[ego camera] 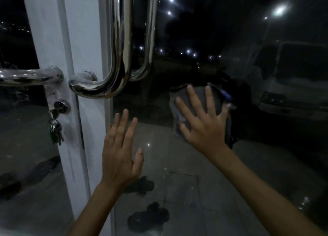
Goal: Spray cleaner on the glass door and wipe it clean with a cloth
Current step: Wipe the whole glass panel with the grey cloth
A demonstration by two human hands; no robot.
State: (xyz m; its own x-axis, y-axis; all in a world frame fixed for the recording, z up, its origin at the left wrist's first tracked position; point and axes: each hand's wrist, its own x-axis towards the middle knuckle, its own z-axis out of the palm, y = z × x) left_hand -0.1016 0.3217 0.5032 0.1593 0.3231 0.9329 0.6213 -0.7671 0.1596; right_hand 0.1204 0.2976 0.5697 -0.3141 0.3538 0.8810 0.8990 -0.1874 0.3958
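Cloth [199, 95], grey and crumpled, sits pressed to smooth glass door [266, 156] under spread right hand [205, 127]; left hand [120, 152] flat, empty.

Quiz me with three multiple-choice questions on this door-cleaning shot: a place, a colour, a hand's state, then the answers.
1. Where does the bunch of metal keys hang? A from the round lock in the door frame; B from a wall nail; C from a belt loop.
2. What colour is that frame? A black; B white; C brown.
3. How does the right hand meet the grey cloth? A fingers spread flat, pressing it on the glass door; B bunched round it; C apart from it.
Answers: 1 A, keys dangle under the lock. 2 B, it reads white. 3 A, straight fingers lie over the cloth.
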